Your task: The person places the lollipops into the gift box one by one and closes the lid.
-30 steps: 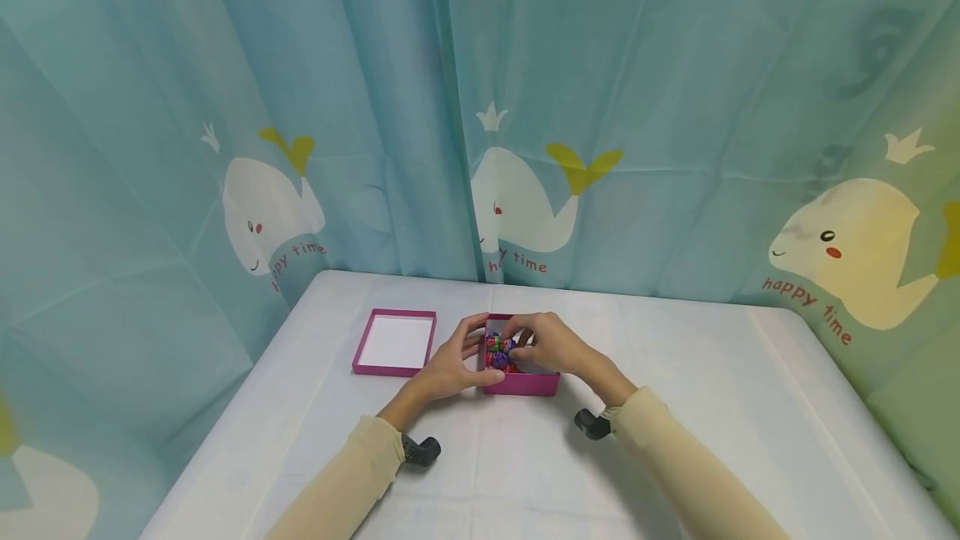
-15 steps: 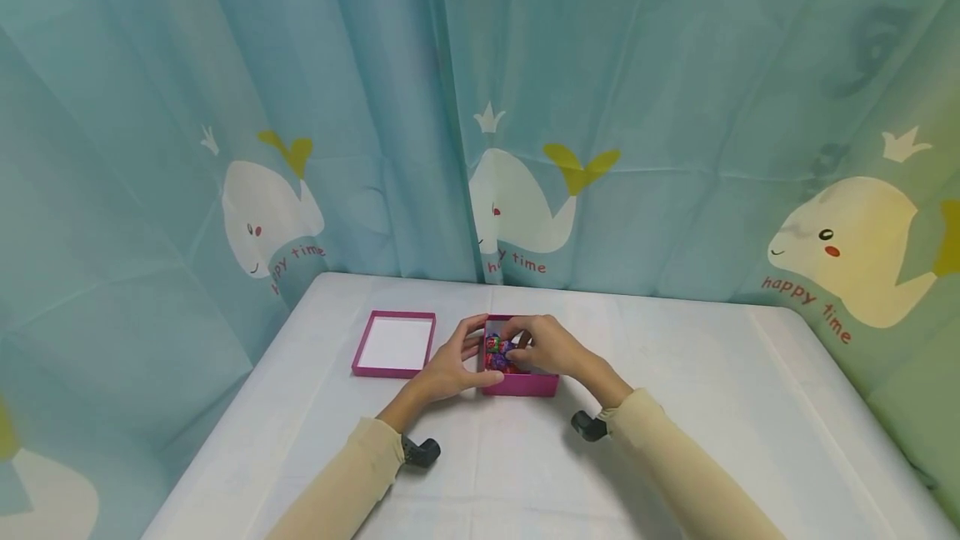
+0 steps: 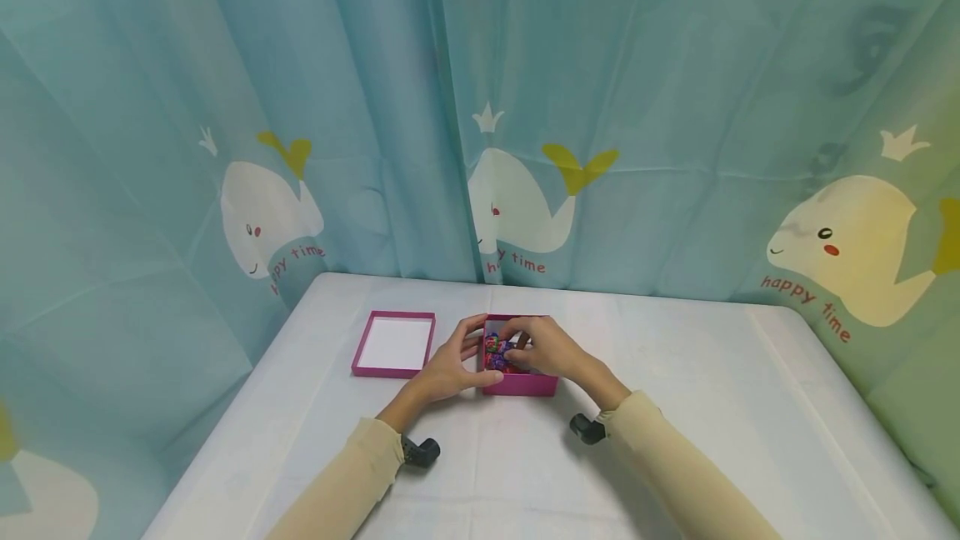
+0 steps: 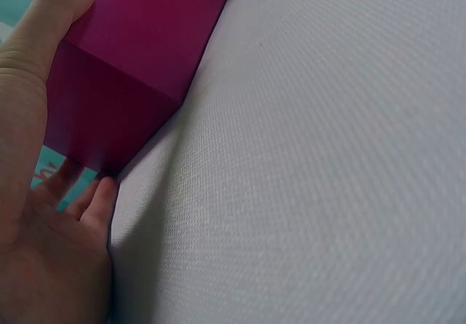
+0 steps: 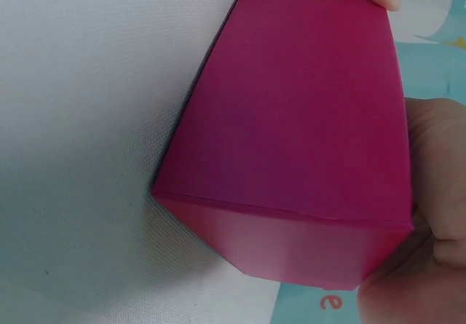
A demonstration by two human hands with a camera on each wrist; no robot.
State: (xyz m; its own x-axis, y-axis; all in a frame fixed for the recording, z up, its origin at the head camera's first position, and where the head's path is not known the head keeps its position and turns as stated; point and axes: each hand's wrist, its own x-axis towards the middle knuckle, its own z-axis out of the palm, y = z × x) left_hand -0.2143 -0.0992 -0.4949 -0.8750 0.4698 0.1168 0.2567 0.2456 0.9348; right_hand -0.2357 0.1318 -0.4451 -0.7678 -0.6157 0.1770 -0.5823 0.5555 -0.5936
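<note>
A magenta box (image 3: 525,386) stands uncovered on the table with several round, shiny-wrapped candies (image 3: 492,343) in its left part. My left hand (image 3: 450,365) holds the box's left side, the thumb at the near rim and the fingers along the outer wall. Reaching in from the right, my right hand (image 3: 553,350) pinches one wrapped candy between thumb and forefinger among the others. In the left wrist view the thumb lies over the edge of the box (image 4: 145,40). The right wrist view shows the outside of the box (image 5: 291,105); the candies are hidden there.
A magenta-rimmed lid (image 3: 393,342) lies with its white inside up, left of the box. The table (image 3: 712,407) wears a white cloth. Behind it hangs a blue-green curtain (image 3: 660,107) with whale prints.
My right hand has shifted very slightly left inside the box, and the candies under its fingers have moved a little. The left hand stays in place on the box.
</note>
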